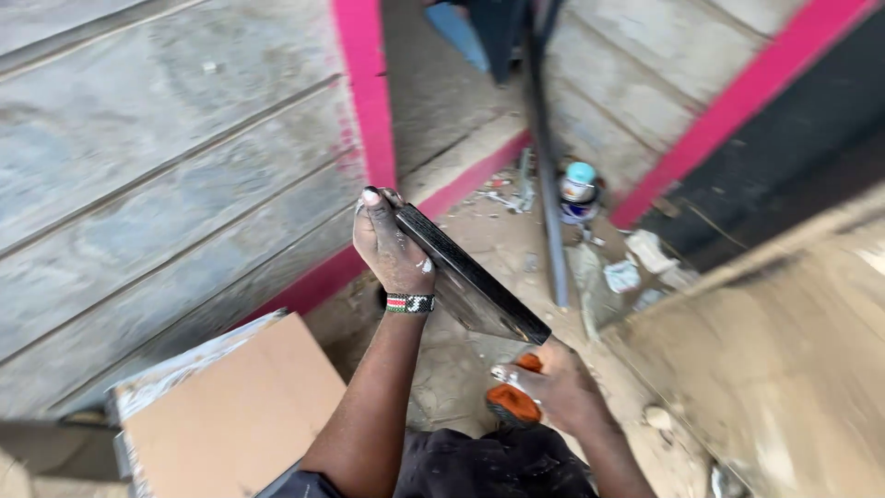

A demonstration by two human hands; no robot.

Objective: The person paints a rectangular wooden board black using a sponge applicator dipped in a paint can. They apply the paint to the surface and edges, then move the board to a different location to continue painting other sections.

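My left hand [392,247] grips the upper end of a flat black board [470,281] that slants down to the right, seen nearly edge-on. A beaded wristband [408,302] sits on that wrist. My right hand [553,387] is at the board's lower end and is closed on a small orange object [513,402], which may be a sponge or pad. My dark-clothed lap fills the bottom middle.
A brown cardboard box [230,415] stands at my left. Grey plank walls with pink trim [364,92] surround a dirt floor. A dark metal bar [546,175] leans upright ahead, next to a spray can with a light blue cap [579,189] and paper scraps [636,267].
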